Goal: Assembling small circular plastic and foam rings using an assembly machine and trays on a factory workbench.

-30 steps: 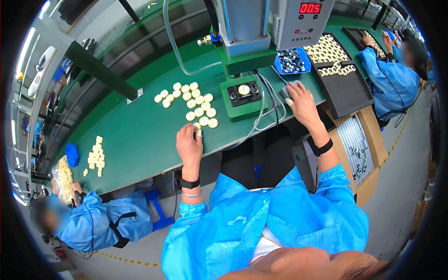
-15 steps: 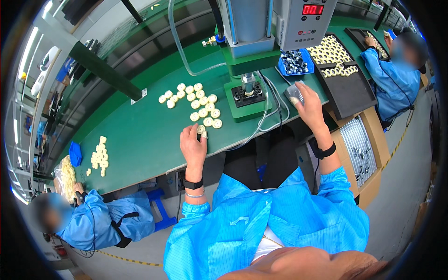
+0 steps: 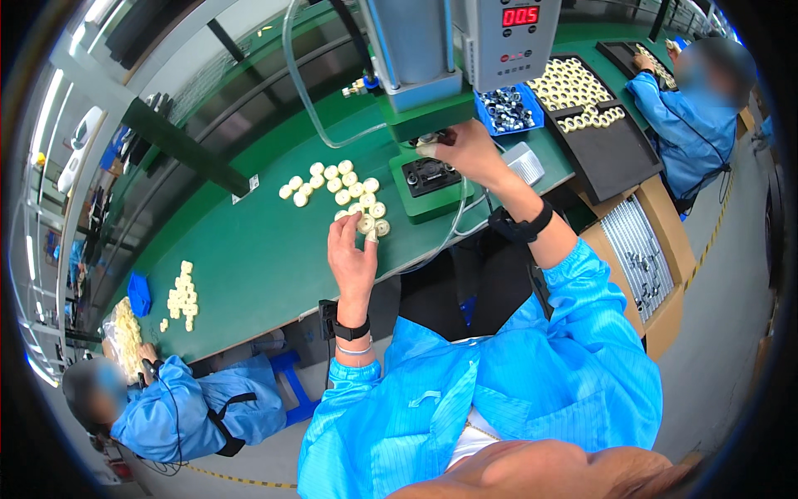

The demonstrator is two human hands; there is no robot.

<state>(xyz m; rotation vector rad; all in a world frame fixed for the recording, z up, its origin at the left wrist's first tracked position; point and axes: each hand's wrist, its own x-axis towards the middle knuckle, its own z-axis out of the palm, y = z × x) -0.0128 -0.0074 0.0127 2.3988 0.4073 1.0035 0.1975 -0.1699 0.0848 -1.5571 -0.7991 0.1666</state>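
Observation:
My left hand [image 3: 353,259] is at the near side of a loose group of cream round plastic parts [image 3: 345,181] on the green bench. Its thumb and fingers close around one cream round part [image 3: 366,223]. My right hand [image 3: 475,151] reaches under the head of the bench press [image 3: 420,75], above the black fixture [image 3: 431,175] on its green base. The right fingertips pinch just below the ram; whatever they hold is hidden. Pale covers sit on some of my fingertips.
A grey box-shaped switch [image 3: 524,165] stands right of the press. Behind it are a blue bin [image 3: 509,108] of small metal parts and a black tray [image 3: 611,158] with cream rings. Clear tubing [image 3: 460,204] hangs by the press. Co-workers sit at left and right.
My right hand has left the grey switch and moved left to the press, whose ram has risen off the fixture. My left hand stays at the cream parts. The view has shifted slightly.

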